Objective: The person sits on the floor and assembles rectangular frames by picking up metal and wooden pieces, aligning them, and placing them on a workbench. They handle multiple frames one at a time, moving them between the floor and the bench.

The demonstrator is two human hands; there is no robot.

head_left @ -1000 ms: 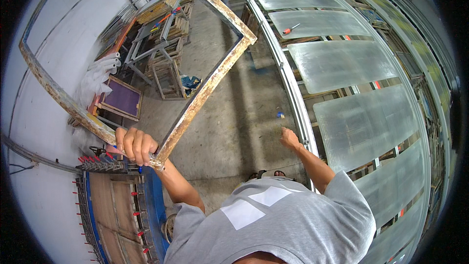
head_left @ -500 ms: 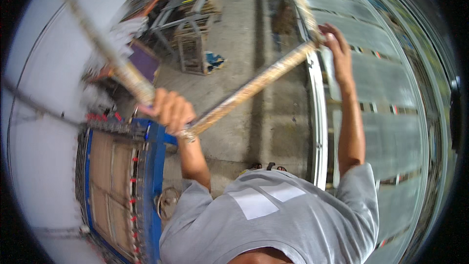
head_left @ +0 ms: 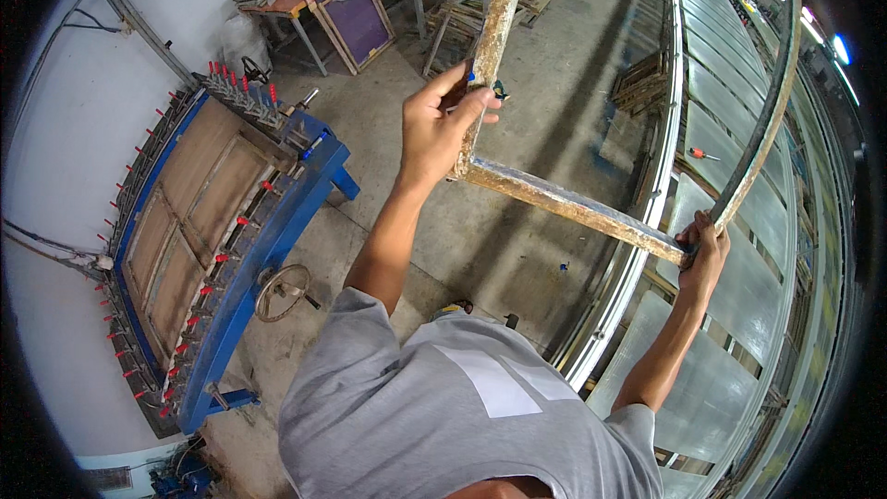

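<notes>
A large worn frame (head_left: 573, 207), its bars chipped and paint-stained, is held up in front of me by both hands. Its near bar slopes down to the right, and two long side bars stretch away from me; the far end is out of view. My left hand (head_left: 442, 129) is closed round the left bar, just beyond the near-left corner, thumb on top. At the near-right corner my right hand (head_left: 705, 254) grips the right bar, with its fingers partly hidden.
Left stands a blue clamping machine (head_left: 309, 171) with red-tipped clamps and a handwheel (head_left: 283, 293). A long table with grey panels (head_left: 711, 379) runs along the right, with a red-handled tool (head_left: 704, 154) on it. Further off are a purple framed screen (head_left: 356, 28) and stacked frames (head_left: 640, 83).
The frame has swung round, so its near bar now slopes down to the right. My right hand has closed on its corner. The view has turned, showing more of the blue machine.
</notes>
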